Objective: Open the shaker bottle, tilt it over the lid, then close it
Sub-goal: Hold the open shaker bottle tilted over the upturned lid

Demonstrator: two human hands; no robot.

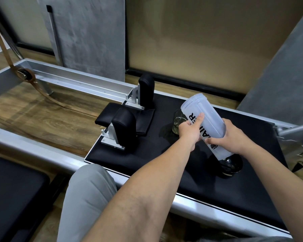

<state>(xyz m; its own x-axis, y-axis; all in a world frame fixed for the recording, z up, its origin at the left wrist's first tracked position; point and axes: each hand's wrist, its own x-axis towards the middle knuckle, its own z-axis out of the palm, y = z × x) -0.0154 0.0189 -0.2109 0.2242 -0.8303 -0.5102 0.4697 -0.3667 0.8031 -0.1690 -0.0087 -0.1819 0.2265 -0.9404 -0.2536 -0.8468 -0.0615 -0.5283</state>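
**Open bottle held tilted in both hands**

The bottle, lidless and frosted, leans up and to the left above the black pad. The left hand grips its middle and covers part of the lettering; the right hand grips lower down. The bottle's base hides part of the black lid on the pad. A glass stands behind the left hand, half hidden.

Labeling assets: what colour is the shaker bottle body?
Frosted translucent white with black lettering; the shaker bottle shows best in the head view.
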